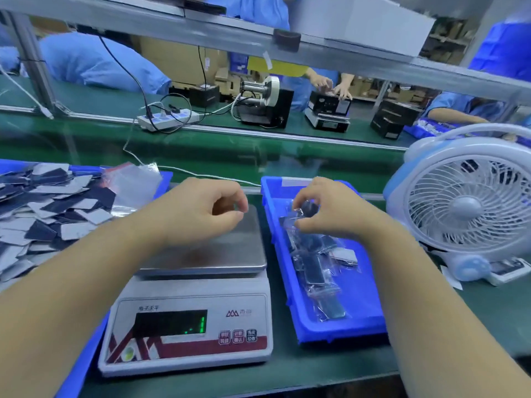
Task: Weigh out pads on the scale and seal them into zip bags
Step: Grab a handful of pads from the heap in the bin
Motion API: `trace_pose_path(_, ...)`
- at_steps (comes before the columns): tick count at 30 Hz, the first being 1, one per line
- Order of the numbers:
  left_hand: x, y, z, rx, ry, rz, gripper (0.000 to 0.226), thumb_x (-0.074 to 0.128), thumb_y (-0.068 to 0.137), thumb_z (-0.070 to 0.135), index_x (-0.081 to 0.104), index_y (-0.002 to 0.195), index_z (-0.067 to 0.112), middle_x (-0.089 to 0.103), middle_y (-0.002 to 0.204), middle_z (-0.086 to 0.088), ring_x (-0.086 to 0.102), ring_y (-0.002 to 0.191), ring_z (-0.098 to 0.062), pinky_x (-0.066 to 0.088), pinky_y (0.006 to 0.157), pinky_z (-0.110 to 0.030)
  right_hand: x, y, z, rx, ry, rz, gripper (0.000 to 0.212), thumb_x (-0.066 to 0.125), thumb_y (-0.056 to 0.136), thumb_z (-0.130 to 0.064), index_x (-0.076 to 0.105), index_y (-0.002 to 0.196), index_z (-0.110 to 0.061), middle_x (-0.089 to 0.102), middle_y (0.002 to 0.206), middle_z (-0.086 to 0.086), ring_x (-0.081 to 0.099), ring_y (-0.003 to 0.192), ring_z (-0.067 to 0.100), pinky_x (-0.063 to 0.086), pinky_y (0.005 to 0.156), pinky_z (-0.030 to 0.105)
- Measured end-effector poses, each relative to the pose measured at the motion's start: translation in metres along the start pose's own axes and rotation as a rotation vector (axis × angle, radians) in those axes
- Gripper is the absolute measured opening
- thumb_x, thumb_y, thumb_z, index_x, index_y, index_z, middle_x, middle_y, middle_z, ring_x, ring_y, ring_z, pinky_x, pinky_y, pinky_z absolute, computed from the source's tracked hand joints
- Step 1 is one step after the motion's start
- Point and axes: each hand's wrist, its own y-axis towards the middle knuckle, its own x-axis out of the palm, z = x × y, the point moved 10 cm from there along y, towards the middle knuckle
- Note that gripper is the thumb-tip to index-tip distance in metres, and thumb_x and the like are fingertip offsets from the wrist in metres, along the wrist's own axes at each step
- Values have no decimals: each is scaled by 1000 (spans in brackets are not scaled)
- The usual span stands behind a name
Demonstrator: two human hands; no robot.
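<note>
The scale (186,326) is sitting nearest on the green bench, its steel platter bare. The left hand (198,211) is hovering above the platter, fingers curled, gripping nothing visible. The right hand (330,209) is pinching a filled zip bag (306,209) over the blue tray (359,320) of sealed bags. Loose pads (51,208) are lying heaped in the left bin.

Person's own body, head view. Two bare forearms enter from the lower edge, one either side of the white electronic scale (186,326). No sleeve, glove, watch, ring or strap shows on either arm up to the picture's edge. The left hand (198,211) and the right hand (327,208) are uncovered, with short, unpainted fingernails where these are visible.
</note>
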Motion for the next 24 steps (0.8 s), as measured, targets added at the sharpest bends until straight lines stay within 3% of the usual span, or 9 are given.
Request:
trace_pose_path(4,16,-5,2,-2,20,-73,12,64,92,27,64,86,37,62,76,15,52,64,-3,43,63,-18,27,-17,40,145,-9,-171,18,80,72,-49,71,77,-35,64,87,-13,60,81,3,50,70,26)
trace_pose_path(7,14,-7,-2,-20,21,-72,13,65,92,27,65,85,37,62,76,15,51,64,-3,43,63,-18,18,-13,35,143,38,-56,16,71,84,-46,68,71,-36,66,79,-17,59,74,-3,43,60,21)
trace_pose_path(10,3,-11,-13,-56,10,-46,16,66,92,23,66,83,37,61,71,13,49,60,-3,42,62,-17,12,-3,14,92,15,-2,15,61,92,-31,66,78,-32,65,80,-14,60,74,6,41,58,20)
trace_pose_path(13,-24,-21,-34,-126,-18,29,18,65,92,17,68,82,32,56,60,14,47,55,-2,41,57,-14,9,8,-15,27,21,34,15,57,95,-24,68,84,-25,65,80,-11,55,66,0,40,55,15)
trace_pose_path(17,-70,-45,-82,-280,-24,142,16,63,94,20,68,82,30,47,53,14,42,48,-4,36,50,-14,17,20,-67,-86,89,46,19,58,93,-24,67,76,-27,62,66,-16,52,61,-5,40,55,9)
trace_pose_path(19,-91,-61,-104,-359,-5,176,15,63,94,24,68,81,27,46,51,8,38,46,-6,33,49,-18,25,23,-104,-162,97,38,19,59,91,-24,67,75,-28,61,65,-15,52,65,-3,41,57,11)
trace_pose_path(21,-109,-75,-121,-402,-3,202,17,64,93,29,69,78,25,57,61,-12,43,52,-13,37,57,-24,35,26,-146,-257,83,23,18,58,89,-22,67,75,-27,63,67,-11,53,66,2,42,58,15)
trace_pose_path(24,-125,-93,-141,-432,-13,238,29,57,85,50,72,74,27,61,69,-15,52,60,-26,45,64,-34,60,31,-209,-414,-21,-35,15,55,89,-23,67,81,-21,66,79,-6,57,75,14,49,71,35)
